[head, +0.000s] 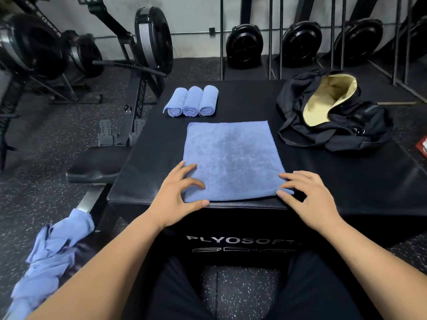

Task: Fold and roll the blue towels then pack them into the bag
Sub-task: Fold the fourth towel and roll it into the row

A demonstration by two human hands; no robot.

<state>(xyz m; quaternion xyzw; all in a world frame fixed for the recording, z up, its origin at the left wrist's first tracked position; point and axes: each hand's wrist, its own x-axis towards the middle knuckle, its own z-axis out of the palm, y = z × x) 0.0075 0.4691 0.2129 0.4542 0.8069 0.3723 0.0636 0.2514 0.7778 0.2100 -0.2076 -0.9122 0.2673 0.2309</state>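
A blue towel lies folded flat on the black plyo box, near its front edge. My left hand rests on the towel's near left corner, fingers bent on top and thumb at the front edge. My right hand touches the near right corner with fingers spread and thumb at the edge. Three rolled blue towels lie side by side at the back of the box. A black bag with a tan lining lies open at the back right.
A heap of loose blue towels hangs over a rowing machine rail at the lower left. Rowing machines and fan units stand along the far wall. A red and white object shows at the right edge.
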